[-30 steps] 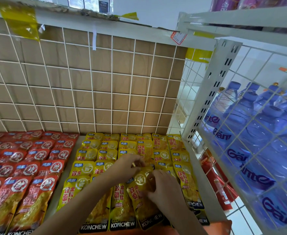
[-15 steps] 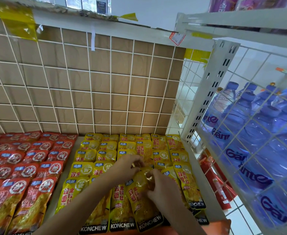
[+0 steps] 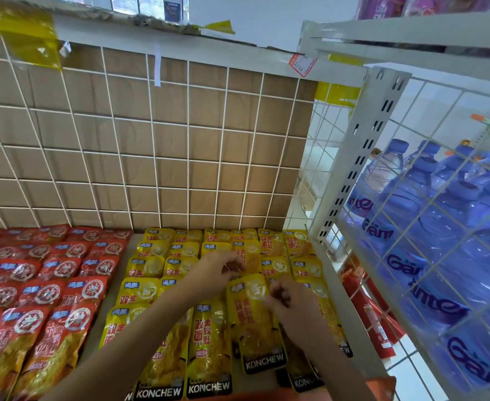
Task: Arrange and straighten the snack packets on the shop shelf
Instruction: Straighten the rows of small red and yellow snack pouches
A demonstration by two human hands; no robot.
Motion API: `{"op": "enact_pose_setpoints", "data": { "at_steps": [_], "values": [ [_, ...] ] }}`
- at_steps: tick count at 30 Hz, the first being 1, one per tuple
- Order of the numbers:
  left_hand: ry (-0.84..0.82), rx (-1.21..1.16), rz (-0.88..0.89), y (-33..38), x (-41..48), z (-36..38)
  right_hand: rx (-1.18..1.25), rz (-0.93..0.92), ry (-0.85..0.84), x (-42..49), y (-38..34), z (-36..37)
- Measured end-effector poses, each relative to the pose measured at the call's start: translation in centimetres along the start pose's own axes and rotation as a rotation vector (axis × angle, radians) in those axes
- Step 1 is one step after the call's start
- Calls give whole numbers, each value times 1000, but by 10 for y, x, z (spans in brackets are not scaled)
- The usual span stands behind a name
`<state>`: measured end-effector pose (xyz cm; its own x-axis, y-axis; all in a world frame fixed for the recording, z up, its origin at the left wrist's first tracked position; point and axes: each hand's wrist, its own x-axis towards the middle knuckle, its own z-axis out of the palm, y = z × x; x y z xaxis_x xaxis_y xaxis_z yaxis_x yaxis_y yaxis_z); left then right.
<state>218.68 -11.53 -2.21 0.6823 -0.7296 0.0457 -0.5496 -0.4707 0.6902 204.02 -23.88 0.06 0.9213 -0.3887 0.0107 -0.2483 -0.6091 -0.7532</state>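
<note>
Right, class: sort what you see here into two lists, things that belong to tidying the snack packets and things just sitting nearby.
In the job:
left hand and right hand, both pinching the top of one yellow packet
other yellow packets
red packets
shelf

Just nearby:
water bottles
price tag
yellow tape

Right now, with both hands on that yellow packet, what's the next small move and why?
Probably slide the yellow packet toward yourself and press it flat. The left hand and right hand pinch its top edge, it overlaps neighbouring packets, and its KONCHEW band sits farther back than those of the front row.
</note>
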Motion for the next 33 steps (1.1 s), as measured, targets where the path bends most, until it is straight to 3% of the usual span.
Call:
{"op": "enact_pose_setpoints", "data": {
  "at_steps": [8,26,33],
  "values": [
    [78,-17,-42,-2,20,-8,229,136,202,10,21,-23],
    [-55,-98,-79,-12,54,-13,230,149,119,23,32,-13],
    [-25,-205,-110,-12,62,-12,178,153,113,31,33,-12]
  ]
}}
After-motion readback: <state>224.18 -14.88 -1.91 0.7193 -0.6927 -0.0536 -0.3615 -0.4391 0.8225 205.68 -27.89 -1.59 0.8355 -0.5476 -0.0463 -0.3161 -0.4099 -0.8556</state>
